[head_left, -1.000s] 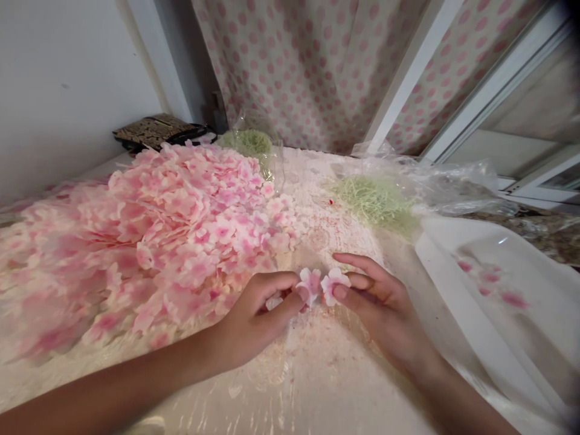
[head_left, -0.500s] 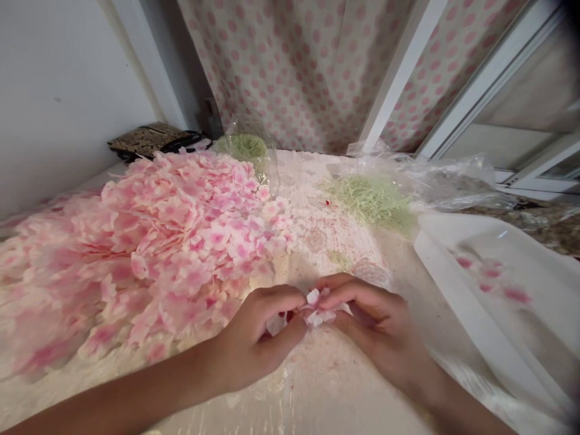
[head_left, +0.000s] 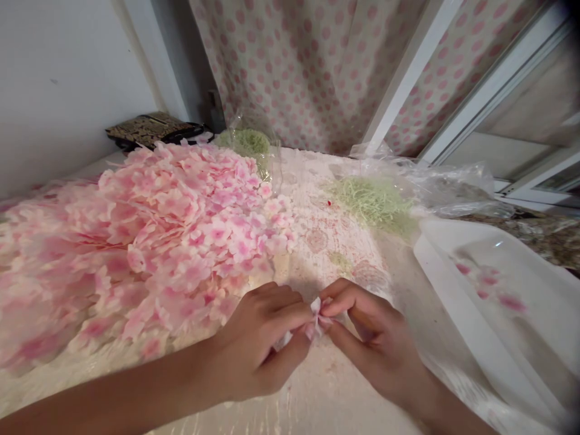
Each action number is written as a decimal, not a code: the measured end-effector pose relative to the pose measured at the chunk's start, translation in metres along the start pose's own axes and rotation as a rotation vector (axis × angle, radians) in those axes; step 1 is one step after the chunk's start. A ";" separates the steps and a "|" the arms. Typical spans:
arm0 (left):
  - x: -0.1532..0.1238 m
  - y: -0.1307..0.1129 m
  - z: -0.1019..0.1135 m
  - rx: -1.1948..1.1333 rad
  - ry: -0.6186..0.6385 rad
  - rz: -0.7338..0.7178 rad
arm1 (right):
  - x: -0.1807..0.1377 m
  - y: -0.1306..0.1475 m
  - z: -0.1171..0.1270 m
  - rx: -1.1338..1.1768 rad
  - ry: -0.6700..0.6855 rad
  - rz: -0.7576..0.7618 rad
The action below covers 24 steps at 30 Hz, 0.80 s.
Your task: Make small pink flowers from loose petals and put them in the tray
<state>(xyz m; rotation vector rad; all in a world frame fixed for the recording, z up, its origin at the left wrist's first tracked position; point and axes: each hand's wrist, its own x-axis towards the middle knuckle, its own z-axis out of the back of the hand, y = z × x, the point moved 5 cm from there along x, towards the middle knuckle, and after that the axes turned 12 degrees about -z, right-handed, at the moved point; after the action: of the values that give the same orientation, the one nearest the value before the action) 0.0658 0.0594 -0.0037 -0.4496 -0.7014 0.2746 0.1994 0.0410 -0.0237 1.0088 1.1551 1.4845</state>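
Note:
A small pale pink artificial flower (head_left: 316, 318) is held between my two hands above the table, its petals bunched up. My left hand (head_left: 272, 338) pinches its left side between thumb and forefinger, the other fingers curled and partly hidden. On the flower's right side, the thumb and fingertips of my right hand (head_left: 367, 326) close on the petals. A large heap of pink artificial flowers (head_left: 181, 235) spreads over the table to the left, close to my left forearm.
At the right stands a white tray (head_left: 457, 326) with several pink flowers in it. Green shredded filler (head_left: 376, 202) lies behind, beside crumpled clear plastic (head_left: 462, 181). A clear bag of green filler (head_left: 249, 145) and a patterned bag (head_left: 154, 127) sit at the back left.
Both hands still grip the flower. Its spread petals are now pinched together and turned, and my left thumb and forefinger have closed in tighter.

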 end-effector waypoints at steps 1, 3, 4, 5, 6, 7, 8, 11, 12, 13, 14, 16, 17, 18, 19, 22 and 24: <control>0.001 -0.002 0.000 0.064 0.023 -0.043 | 0.000 -0.001 -0.001 -0.018 0.005 -0.016; 0.001 -0.005 0.001 0.165 0.055 -0.108 | 0.000 -0.002 -0.003 -0.054 0.005 -0.055; 0.001 -0.006 0.001 0.200 0.058 -0.126 | 0.000 -0.002 -0.004 -0.077 0.008 -0.061; 0.001 -0.006 0.001 0.224 0.061 -0.137 | 0.001 -0.001 -0.004 -0.101 0.011 -0.050; 0.001 -0.005 0.001 0.242 0.069 -0.138 | 0.001 0.001 -0.004 -0.127 0.015 -0.020; 0.000 -0.005 0.000 0.257 0.080 -0.136 | 0.001 0.003 -0.004 -0.157 0.017 0.021; -0.001 -0.004 -0.002 0.268 0.094 -0.128 | 0.001 0.005 -0.004 -0.191 0.018 0.060; -0.003 -0.001 -0.008 0.270 0.130 -0.069 | 0.003 0.005 -0.001 -0.281 -0.023 0.127; -0.004 -0.001 -0.009 0.267 0.133 -0.050 | 0.004 0.003 0.002 -0.310 -0.053 0.134; -0.005 -0.002 -0.010 0.264 0.135 -0.041 | 0.006 0.001 0.005 -0.340 -0.091 0.138; -0.006 -0.003 -0.012 0.262 0.138 -0.043 | 0.008 -0.002 0.010 -0.372 -0.139 0.143; -0.007 -0.006 -0.014 0.263 0.148 -0.062 | 0.014 -0.006 0.020 -0.438 -0.248 0.157; -0.008 -0.008 -0.014 0.263 0.151 -0.073 | 0.017 -0.008 0.027 -0.465 -0.302 0.159; -0.008 -0.008 -0.014 0.263 0.153 -0.079 | 0.020 -0.009 0.033 -0.487 -0.353 0.151; -0.008 -0.009 -0.014 0.263 0.152 -0.078 | 0.024 -0.010 0.040 -0.504 -0.401 0.131; -0.008 -0.009 -0.012 0.259 0.150 -0.071 | 0.031 -0.004 0.059 -0.527 -0.495 0.031; -0.007 -0.009 -0.011 0.257 0.158 -0.068 | 0.034 0.005 0.066 -0.542 -0.524 -0.026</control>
<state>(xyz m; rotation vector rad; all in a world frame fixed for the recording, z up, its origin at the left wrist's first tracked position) 0.0689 0.0452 -0.0111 -0.1993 -0.5169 0.2584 0.2553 0.0852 -0.0039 0.9109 0.3606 1.2979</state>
